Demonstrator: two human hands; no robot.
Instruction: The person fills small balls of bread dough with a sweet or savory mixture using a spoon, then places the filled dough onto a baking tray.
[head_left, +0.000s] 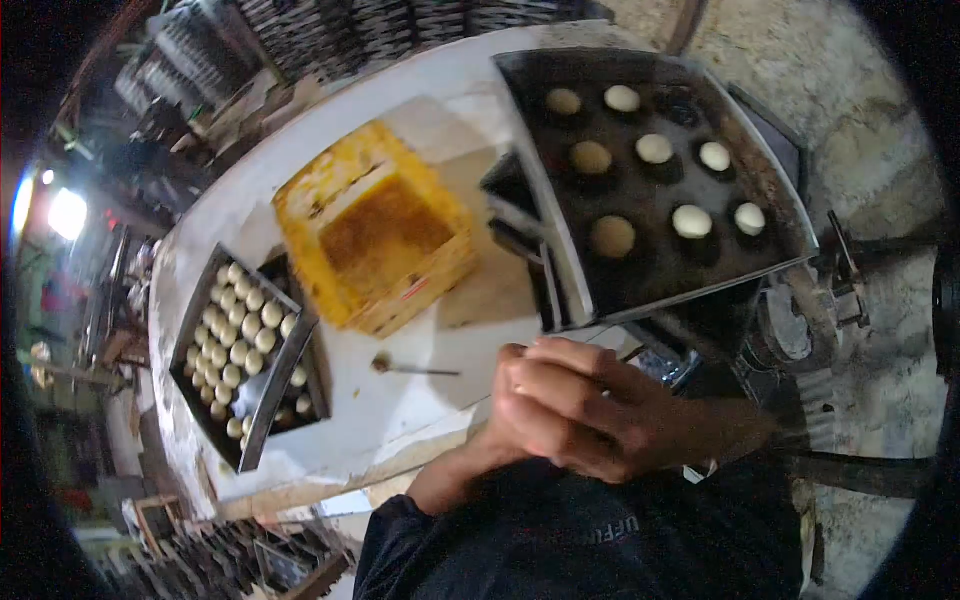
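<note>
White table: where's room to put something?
On the table, between the spoon and the near edge, or between the yellow box and far edge. Crowded: left, by the small tray of balls; right, by the big tray.

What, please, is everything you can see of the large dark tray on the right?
The tray is four-sided and shallow, dark inside, with a thin, paler raised rim; it looks like metal. Its right inner side looks brown and stained. Eight round pieces sit apart in it: five pale, three browner. It stands at the right end of the table, apparently on other dark trays. The hands are beside its near left corner, apparently not touching it.
</note>
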